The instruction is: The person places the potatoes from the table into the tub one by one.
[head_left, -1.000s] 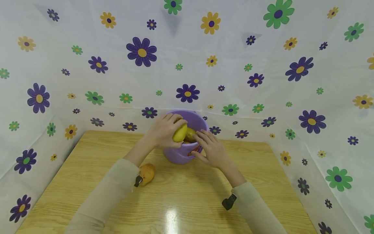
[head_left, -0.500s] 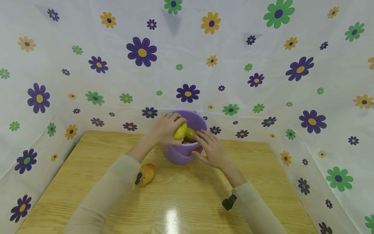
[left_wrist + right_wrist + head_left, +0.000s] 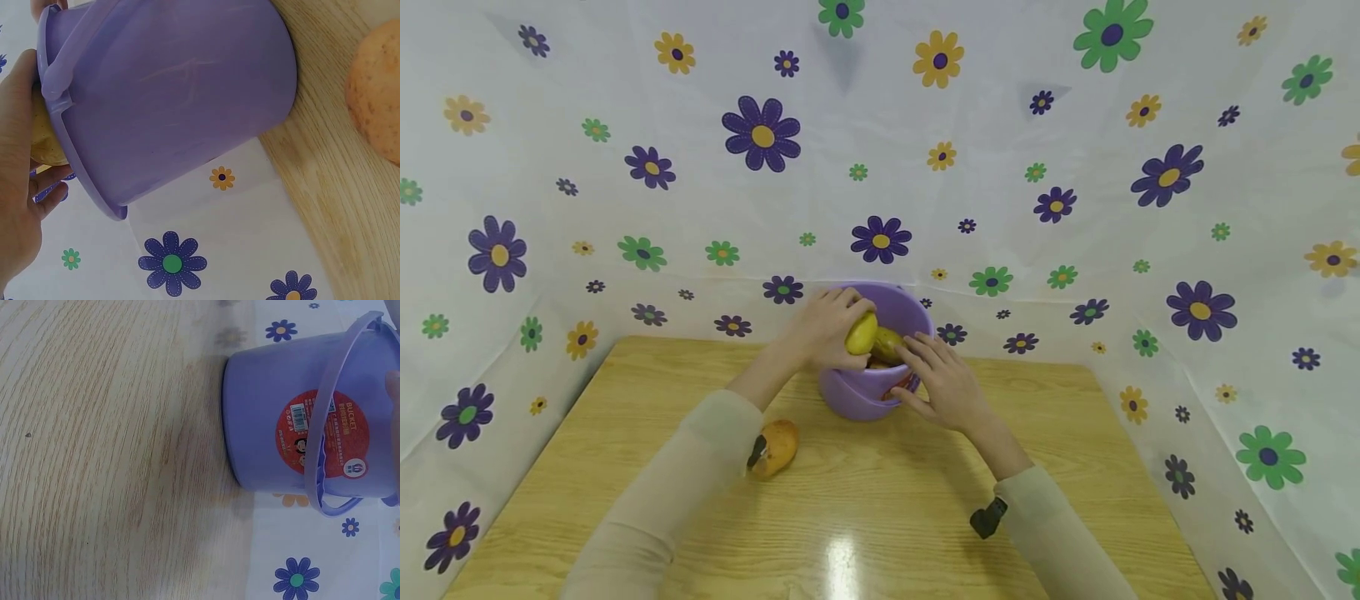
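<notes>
A purple bucket (image 3: 856, 402) stands upright at the back of the table. My left hand (image 3: 831, 329) grips a smooth yellow oval fruit (image 3: 862, 334) at the left side of its mouth. A greenish-yellow fruit (image 3: 889, 344) lies inside, with something brownish partly hidden below it. My right hand (image 3: 949, 383) holds the bucket's right rim, fingers over the edge and thumb outside near the handle (image 3: 325, 406). In the left wrist view, the held yellow fruit (image 3: 47, 134) shows between the palm and the rim.
An orange-tan, speckled oval, potato-like item (image 3: 780, 446) lies on the wooden table (image 3: 865, 508), beside the left sleeve. A white flower-print sheet (image 3: 820, 208) rises behind and on both sides of the table. Each wrist carries a small black camera (image 3: 988, 518).
My left hand has shifted very slightly, and the yellow fruit has turned a little and sunk a touch lower in the bucket's mouth. The right hand has stayed in place.
</notes>
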Available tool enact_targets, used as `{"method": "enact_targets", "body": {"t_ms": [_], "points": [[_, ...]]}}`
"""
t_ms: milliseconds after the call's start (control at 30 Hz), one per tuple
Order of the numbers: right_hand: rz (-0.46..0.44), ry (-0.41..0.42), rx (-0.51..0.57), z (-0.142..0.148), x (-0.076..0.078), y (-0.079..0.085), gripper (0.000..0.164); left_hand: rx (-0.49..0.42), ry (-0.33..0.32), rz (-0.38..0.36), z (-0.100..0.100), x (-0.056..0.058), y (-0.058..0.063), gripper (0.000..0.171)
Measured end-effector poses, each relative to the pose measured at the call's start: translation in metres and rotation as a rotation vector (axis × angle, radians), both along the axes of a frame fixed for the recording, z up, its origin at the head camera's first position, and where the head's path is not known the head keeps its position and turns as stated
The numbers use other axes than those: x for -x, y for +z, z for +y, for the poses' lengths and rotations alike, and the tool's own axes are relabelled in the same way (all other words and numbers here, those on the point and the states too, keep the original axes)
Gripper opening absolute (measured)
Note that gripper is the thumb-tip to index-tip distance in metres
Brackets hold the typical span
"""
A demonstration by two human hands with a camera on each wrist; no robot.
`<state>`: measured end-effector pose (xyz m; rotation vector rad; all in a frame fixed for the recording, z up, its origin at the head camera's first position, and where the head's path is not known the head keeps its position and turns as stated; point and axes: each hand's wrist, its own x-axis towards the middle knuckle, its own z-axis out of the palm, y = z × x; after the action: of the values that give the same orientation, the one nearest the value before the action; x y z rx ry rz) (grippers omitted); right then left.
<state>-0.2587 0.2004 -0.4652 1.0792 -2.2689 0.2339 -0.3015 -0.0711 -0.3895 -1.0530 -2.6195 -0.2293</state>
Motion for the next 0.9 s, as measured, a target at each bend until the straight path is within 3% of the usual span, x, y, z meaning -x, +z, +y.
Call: {"method": "enact_targets", "body": {"t_ms": [467, 900], "points": [[-0.026, -0.007, 0.001, -0.0014, -0.0013, 0.0007, 0.073, 0.076, 0.065, -0.073, 0.001, 0.0031, 0.0037, 0.069], [-0.027, -0.001, 0.007, -0.0019, -0.0022, 0.0022, 0.072, 0.087, 0.013, 0.009, -0.0008, 0.0003, 0.0033, 0.065]]}}
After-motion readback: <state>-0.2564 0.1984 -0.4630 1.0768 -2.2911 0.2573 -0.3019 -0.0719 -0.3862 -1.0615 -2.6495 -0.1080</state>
